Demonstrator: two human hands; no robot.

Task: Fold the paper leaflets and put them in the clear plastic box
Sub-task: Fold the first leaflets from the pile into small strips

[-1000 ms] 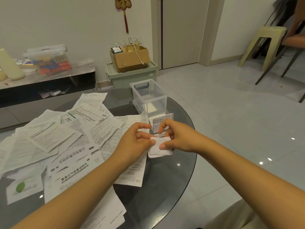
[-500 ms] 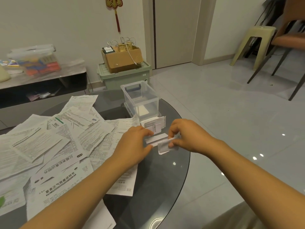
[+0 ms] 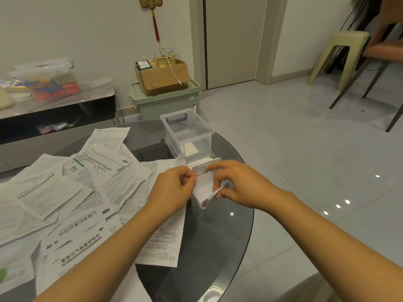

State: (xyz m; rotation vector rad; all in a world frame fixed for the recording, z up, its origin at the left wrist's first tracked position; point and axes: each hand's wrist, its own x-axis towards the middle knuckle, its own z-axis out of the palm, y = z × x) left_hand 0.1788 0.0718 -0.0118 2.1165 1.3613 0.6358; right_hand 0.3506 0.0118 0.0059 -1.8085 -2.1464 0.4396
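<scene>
Head view: both hands hold one small folded leaflet (image 3: 205, 188) just above the dark glass table (image 3: 213, 240) — the left hand (image 3: 172, 190) pinches its left edge, the right hand (image 3: 237, 184) has its fingers curled round the right side. Beyond them stands the clear plastic box (image 3: 187, 134); unfolded leaflets (image 3: 72, 192) lie spread to the left.

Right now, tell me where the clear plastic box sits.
In the head view the clear plastic box stands upright on the far side of the round glass table, just beyond both hands, in front of the green storage bin.
</scene>
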